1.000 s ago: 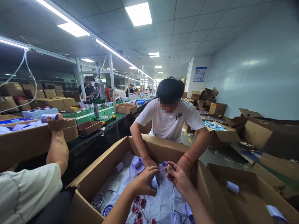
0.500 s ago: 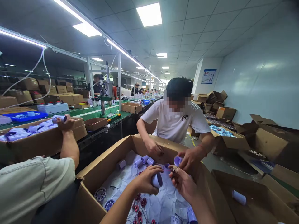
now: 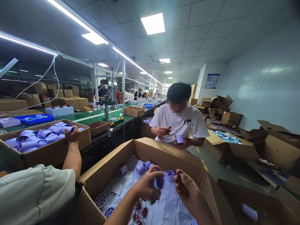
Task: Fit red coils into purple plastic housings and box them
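Note:
Over the big carton, my left hand (image 3: 148, 182) is closed around a purple plastic cylinder (image 3: 159, 182), its open end facing right. My right hand (image 3: 187, 192), just to the right, pinches a small dark part (image 3: 180, 175) between thumb and fingertips; its exact kind is unclear. The two hands are apart. Below them, on the white lining (image 3: 161, 212), lie red-and-black wired parts (image 3: 140, 211). Several purple cylinders (image 3: 140, 168) sit toward the far wall, one cylinder (image 3: 169, 176) between my hands. Round spoked purple pieces (image 3: 100, 200) rest at the left.
Opposite, a co-worker (image 3: 179, 122) holds a purple cylinder (image 3: 180, 139) and a thin wire. At left, another person's hand (image 3: 73, 135) reaches into a carton (image 3: 58, 145) of purple cylinders. The carton wall (image 3: 107, 159) surrounds my work area. A lower box (image 3: 234, 193) stands at right.
The co-worker opposite has lifted both hands out of the carton, with a purple cylinder. My cylinder has turned its open end more toward me. The view has tilted up slightly.

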{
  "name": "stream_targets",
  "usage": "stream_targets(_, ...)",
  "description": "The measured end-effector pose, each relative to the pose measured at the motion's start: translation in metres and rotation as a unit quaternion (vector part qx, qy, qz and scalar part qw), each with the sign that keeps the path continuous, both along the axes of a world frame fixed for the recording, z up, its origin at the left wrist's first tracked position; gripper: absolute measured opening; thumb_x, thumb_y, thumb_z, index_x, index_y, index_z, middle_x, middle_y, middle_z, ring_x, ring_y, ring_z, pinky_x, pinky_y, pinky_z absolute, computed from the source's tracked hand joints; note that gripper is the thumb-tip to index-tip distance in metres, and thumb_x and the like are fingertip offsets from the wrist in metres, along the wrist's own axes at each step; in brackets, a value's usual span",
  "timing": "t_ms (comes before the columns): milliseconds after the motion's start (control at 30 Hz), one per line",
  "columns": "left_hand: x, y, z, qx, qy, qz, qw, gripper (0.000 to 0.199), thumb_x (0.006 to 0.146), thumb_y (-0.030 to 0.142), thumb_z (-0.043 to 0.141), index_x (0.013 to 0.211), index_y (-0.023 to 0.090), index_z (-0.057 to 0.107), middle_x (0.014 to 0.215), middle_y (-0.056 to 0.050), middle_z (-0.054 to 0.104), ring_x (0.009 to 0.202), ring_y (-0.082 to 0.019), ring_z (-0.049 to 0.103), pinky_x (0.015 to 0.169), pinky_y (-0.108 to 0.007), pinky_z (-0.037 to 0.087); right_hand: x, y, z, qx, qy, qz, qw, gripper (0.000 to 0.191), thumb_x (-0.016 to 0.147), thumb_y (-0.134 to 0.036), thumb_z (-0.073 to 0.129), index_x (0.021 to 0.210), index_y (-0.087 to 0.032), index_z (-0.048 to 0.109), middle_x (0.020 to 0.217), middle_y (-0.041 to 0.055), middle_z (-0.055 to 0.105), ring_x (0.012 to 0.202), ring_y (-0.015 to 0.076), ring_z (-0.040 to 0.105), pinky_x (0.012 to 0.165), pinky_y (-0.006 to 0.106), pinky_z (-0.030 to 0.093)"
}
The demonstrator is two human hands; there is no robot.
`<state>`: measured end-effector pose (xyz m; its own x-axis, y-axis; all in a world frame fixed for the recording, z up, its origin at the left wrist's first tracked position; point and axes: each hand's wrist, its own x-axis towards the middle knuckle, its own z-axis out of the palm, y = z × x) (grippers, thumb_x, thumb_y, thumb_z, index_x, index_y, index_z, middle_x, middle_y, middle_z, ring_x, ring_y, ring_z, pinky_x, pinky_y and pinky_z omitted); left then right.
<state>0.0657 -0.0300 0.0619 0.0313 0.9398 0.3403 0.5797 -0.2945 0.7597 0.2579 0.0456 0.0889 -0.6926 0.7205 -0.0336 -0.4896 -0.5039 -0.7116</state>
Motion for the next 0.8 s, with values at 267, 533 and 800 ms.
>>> stream_targets(267, 0.002, 0.002, 0.001, 0.092, -0.085, 0.125, 0.984, 0.060, 0.055, 0.011, 0.072, 0.111, 0.020, 0.053, 0.109, -0.006, 0.056, 0.102, -0.022, 0.052, 0.093, -0.035, 0.041, 0.004, -0.018, 0.008, 0.149, 0.011, 0.051, 0.988, 0.031, 0.064, -0.044, 0.078, 0.081, -0.020, 0.069, 0.071, 0.0050, 0.066, 0.054, 0.0130, 0.058, 0.052, 0.026, 0.046)
stream_targets(533, 0.003, -0.005, 0.010, 0.106, -0.092, 0.083, 0.987, 0.055, 0.050, 0.002, 0.062, 0.102, 0.019, 0.055, 0.101, -0.004, 0.056, 0.093, -0.019, 0.054, 0.085, -0.031, 0.043, -0.011, -0.031, 0.001, 0.240, -0.053, 0.109, 0.963, 0.032, 0.069, -0.047, 0.073, 0.080, -0.018, 0.067, 0.069, 0.0043, 0.066, 0.057, 0.0143, 0.059, 0.056, 0.028, 0.046)
stream_targets(800, 0.003, -0.005, 0.009, 0.094, -0.070, 0.049, 0.992, 0.048, 0.050, 0.005, 0.065, 0.096, 0.018, 0.058, 0.097, -0.004, 0.055, 0.088, -0.018, 0.053, 0.078, -0.028, 0.044, -0.013, -0.028, -0.006, 0.287, -0.118, 0.136, 0.941, 0.034, 0.074, -0.049, 0.068, 0.083, -0.017, 0.065, 0.072, 0.0047, 0.065, 0.061, 0.0151, 0.059, 0.059, 0.029, 0.047)
